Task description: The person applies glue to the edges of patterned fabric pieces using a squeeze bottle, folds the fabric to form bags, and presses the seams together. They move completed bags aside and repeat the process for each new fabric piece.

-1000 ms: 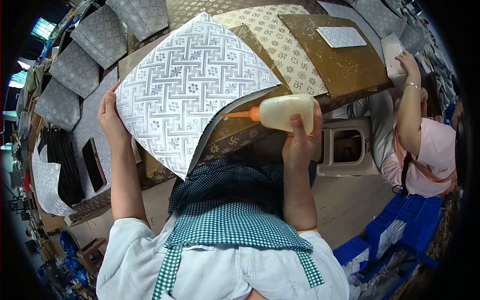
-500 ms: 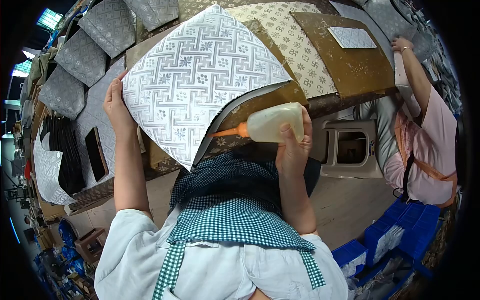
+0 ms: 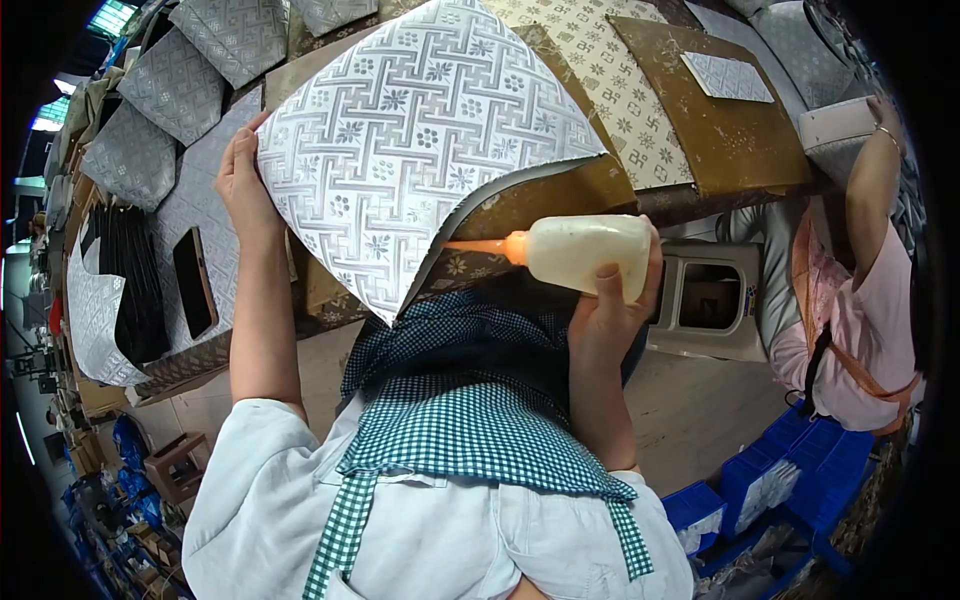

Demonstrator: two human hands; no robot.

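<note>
My left hand [image 3: 244,182] grips the left edge of a large patterned piece [image 3: 400,140], white with a grey lattice and flower print, its fingers wrapped behind it. The piece is tilted up over the table, and its right edge curves open to show a grey underside. In my right hand [image 3: 608,325] is a squeeze bottle [image 3: 585,255], pale and see-through with yellowish contents, lying sideways. Its long orange nozzle [image 3: 480,246] points left, with the tip right at the curved edge of the piece.
Similar grey patterned pieces [image 3: 175,85] stand at the upper left, near a phone [image 3: 194,282] and a black stack [image 3: 130,275]. Brown boards [image 3: 720,140] lie on the right. A person [image 3: 850,300] works there beside a beige stool [image 3: 715,300]. Blue bins [image 3: 790,470] stand at the lower right.
The bottle and my right hand have moved a little right and down, with the nozzle still at the edge. The other person's hand has shifted right, beside a pale boxy piece.
</note>
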